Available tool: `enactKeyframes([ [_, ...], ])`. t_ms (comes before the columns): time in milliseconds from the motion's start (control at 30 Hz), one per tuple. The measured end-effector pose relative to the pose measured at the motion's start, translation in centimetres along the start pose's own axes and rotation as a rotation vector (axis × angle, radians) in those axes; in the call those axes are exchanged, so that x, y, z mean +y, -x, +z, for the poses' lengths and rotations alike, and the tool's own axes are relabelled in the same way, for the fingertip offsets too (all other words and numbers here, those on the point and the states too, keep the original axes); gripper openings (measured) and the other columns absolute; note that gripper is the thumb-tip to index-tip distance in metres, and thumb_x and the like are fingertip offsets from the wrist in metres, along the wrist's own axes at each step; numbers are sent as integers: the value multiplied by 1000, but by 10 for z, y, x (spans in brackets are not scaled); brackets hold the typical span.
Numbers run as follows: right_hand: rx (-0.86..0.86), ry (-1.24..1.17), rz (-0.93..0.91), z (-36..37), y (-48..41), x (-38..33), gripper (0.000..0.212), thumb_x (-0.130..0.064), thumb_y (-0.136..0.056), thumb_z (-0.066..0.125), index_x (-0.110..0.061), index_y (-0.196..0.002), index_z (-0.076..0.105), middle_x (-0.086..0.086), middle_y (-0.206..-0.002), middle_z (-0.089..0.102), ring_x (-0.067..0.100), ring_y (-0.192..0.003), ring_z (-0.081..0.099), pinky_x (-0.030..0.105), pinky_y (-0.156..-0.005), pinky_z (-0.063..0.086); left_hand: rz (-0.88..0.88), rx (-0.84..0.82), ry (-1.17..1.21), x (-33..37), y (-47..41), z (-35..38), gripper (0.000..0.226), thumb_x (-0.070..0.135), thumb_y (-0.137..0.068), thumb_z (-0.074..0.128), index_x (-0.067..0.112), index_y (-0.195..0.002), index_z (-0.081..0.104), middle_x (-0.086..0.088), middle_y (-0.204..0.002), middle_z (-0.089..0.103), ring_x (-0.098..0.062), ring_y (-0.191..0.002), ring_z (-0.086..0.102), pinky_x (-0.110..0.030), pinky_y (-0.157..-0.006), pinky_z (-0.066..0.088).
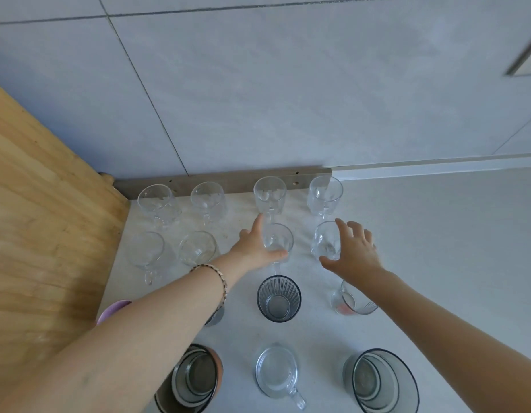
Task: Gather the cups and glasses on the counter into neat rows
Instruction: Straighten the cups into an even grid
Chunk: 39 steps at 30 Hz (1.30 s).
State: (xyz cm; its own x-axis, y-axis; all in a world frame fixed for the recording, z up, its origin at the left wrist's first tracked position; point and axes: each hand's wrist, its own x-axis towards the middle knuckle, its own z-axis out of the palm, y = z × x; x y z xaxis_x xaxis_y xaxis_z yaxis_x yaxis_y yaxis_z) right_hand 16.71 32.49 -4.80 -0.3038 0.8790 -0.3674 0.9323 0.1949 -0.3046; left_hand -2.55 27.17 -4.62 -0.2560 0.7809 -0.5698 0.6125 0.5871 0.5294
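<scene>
Clear glass mugs stand in rows on the pale counter [422, 234]. The back row by the wall has several, among them one mug [270, 195] and another [325, 195]. In the second row, my left hand [252, 245] lies against the left side of a clear mug [279, 238], thumb at its front and index finger stretched out. My right hand [355, 248] is spread beside another clear mug [325, 239], its thumb and fingers on the mug's right side. Two more mugs [145, 251] [197, 248] stand to the left.
Nearer me are a ribbed dark glass [278, 299], a clear glass with a pink base [353, 299], a purple cup [112, 311], stacked dark glasses [195, 377], a clear mug [277, 371] and a dark glass [380, 380]. A wooden board [49, 219] borders the left.
</scene>
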Motion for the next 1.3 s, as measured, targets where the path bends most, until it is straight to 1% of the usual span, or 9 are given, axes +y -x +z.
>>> enactKeyframes([
  [100, 28, -24, -75, -4, 25, -14, 63, -35, -86, 61, -18, -141, 37, 6, -150, 27, 27, -140, 23, 37, -112, 31, 23, 121, 38, -9, 26, -23, 69, 42, -84, 59, 22, -141, 27, -12, -140, 37, -29, -122, 48, -29, -89, 40],
  [200, -21, -97, -155, -6, 51, -37, 36, -30, -88, 59, -18, -123, 59, 2, -134, 50, 20, -123, 48, 29, -101, 41, 87, 216, 114, -44, 61, -47, 32, 28, -88, 56, 14, -117, 58, -4, -124, 59, -20, -116, 56, -24, -88, 40],
  [267, -78, -131, -193, -2, 68, -60, 27, -28, -88, 59, -19, -113, 65, 0, -123, 61, 18, -110, 58, 27, -93, 45, 64, 283, 121, -80, 84, -61, 22, 24, -88, 55, 15, -107, 63, -2, -117, 64, -16, -110, 58, -26, -90, 41],
  [400, -156, -155, -300, 29, 94, -117, 48, -34, -87, 61, -20, -132, 51, 1, -134, 52, 18, -118, 55, 29, -100, 44, -93, 411, 53, -154, 118, -72, 50, 26, -82, 61, 17, -130, 47, -6, -134, 51, -22, -124, 49, -37, -103, 41],
  [567, -235, -75, -278, 82, 103, -175, 92, -47, -80, 65, -20, -150, 11, 5, -149, 26, 32, -132, 38, 41, -106, 38, -220, 267, -15, -206, 144, -69, 97, 34, -71, 72, 24, -148, 13, -7, -154, 17, -24, -139, 30, -33, -108, 33],
  [733, -167, -118, -143, 105, 108, -191, 83, -35, -75, 70, -19, -141, 23, 6, -135, 36, 33, -116, 54, 39, -91, 49, -189, 265, -7, -225, 147, -58, 104, 42, -67, 76, 22, -148, 14, -7, -152, 25, -26, -136, 36, -34, -109, 35],
  [833, -160, -119, -125, 106, 112, -191, 85, -37, -71, 73, -17, -139, 25, 5, -133, 39, 30, -116, 54, 37, -91, 49, -190, 265, -5, -226, 147, -55, 108, 46, -63, 77, 20, -148, 16, -6, -150, 31, -29, -134, 39, -37, -109, 36],
  [1000, -195, -79, -130, 113, 127, -191, 85, -37, -68, 76, -18, -135, 27, 4, -128, 41, 28, -113, 54, 36, -88, 51, -162, 313, 82, -239, 139, -53, 97, 63, -37, 67, 31, -125, 42, 1, -124, 55, -26, -113, 55, -43, -95, 48],
  [1300, -138, -143, -117, 119, 125, -195, 89, -34, -70, 73, -23, -143, 23, 3, -135, 37, 26, -120, 48, 35, -93, 47, -116, 297, 32, -235, 138, -60, 95, 67, -38, 65, 36, -125, 40, 5, -120, 59, -24, -114, 55, -42, -92, 50],
])
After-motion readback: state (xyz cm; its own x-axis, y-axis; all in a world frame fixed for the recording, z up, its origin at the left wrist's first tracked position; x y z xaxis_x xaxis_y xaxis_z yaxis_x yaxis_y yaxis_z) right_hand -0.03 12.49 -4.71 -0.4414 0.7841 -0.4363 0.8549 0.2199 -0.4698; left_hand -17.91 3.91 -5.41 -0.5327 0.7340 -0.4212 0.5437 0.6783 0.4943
